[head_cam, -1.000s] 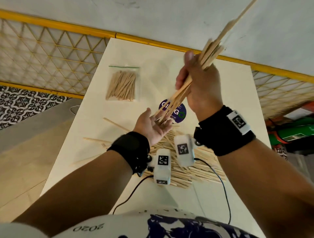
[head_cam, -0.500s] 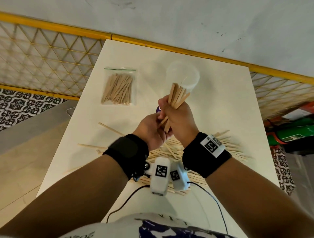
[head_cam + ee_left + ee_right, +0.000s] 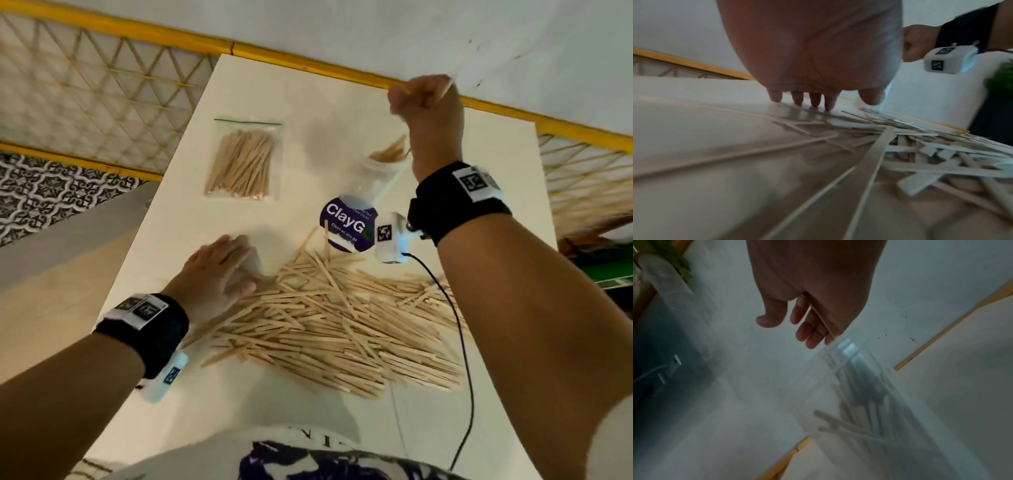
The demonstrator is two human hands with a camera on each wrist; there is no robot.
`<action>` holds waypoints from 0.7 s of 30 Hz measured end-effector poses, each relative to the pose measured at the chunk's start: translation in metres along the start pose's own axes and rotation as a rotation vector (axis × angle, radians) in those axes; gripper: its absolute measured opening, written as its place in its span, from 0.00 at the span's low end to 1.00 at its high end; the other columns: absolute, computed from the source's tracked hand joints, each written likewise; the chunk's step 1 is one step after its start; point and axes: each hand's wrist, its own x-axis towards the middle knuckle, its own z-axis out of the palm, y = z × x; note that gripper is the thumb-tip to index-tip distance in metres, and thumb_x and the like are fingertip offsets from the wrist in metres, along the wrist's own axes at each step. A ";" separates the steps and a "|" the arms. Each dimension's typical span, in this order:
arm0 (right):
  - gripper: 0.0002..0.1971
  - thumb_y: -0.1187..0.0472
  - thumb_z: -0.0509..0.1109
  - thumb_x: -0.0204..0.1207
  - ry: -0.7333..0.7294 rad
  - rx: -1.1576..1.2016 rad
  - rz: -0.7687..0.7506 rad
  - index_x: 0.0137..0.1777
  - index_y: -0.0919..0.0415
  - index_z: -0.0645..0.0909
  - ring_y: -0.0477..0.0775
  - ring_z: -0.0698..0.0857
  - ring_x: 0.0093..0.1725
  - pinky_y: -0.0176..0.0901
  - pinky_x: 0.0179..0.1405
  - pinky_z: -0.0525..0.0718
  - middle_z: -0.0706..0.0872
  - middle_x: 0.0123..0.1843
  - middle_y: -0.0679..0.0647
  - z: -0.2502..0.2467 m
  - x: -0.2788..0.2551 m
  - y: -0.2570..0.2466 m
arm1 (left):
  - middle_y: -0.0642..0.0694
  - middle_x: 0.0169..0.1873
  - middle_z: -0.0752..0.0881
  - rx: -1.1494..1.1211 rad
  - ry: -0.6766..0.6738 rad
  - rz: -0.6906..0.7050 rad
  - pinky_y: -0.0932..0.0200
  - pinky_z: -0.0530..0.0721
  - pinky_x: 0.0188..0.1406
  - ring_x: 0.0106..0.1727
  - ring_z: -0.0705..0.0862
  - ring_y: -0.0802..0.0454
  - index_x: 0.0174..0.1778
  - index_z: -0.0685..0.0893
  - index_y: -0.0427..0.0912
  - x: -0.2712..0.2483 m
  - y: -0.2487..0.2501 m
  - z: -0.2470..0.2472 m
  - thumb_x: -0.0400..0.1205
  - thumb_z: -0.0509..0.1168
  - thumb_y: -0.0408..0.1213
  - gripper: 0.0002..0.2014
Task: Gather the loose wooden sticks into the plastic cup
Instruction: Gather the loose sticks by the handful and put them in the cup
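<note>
Hovering right hand [image 3: 426, 102] above plastic cup [image 3: 380, 178], one stick [image 3: 822, 318] pinched; left hand [image 3: 219, 270] flat, fingers spread, corralling loose sticks [image 3: 329, 322] beside it.

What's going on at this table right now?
A person is collecting wooden sticks into a clear plastic cup. Some sticks already stand in it. The right hand is raised above the cup with a stick or two against its fingers. The left hand lies flat at the edge of the big loose pile on the table. A sealed bag of sticks lies apart.
</note>
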 end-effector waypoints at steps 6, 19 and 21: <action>0.22 0.48 0.64 0.78 0.020 -0.089 -0.122 0.65 0.63 0.72 0.40 0.79 0.60 0.32 0.65 0.74 0.79 0.60 0.54 -0.064 -0.050 0.039 | 0.49 0.84 0.40 0.086 -0.106 0.127 0.39 0.43 0.80 0.84 0.39 0.43 0.82 0.35 0.52 -0.042 -0.010 0.010 0.58 0.49 0.85 0.63; 0.57 0.16 0.53 0.52 -0.610 -1.258 0.004 0.77 0.53 0.70 0.68 0.68 0.75 0.64 0.74 0.62 0.72 0.75 0.60 -0.139 -0.197 0.149 | 0.35 0.70 0.73 0.045 0.077 0.006 0.37 0.68 0.69 0.69 0.71 0.30 0.80 0.62 0.39 -0.024 0.063 0.032 0.68 0.67 0.64 0.49; 0.45 0.25 0.62 0.60 -0.557 -1.316 -0.086 0.71 0.56 0.77 0.68 0.74 0.66 0.62 0.69 0.66 0.80 0.65 0.61 -0.124 -0.198 0.144 | 0.36 0.64 0.77 0.057 0.110 -0.010 0.39 0.72 0.63 0.63 0.75 0.31 0.79 0.66 0.42 -0.016 0.073 0.025 0.68 0.73 0.57 0.45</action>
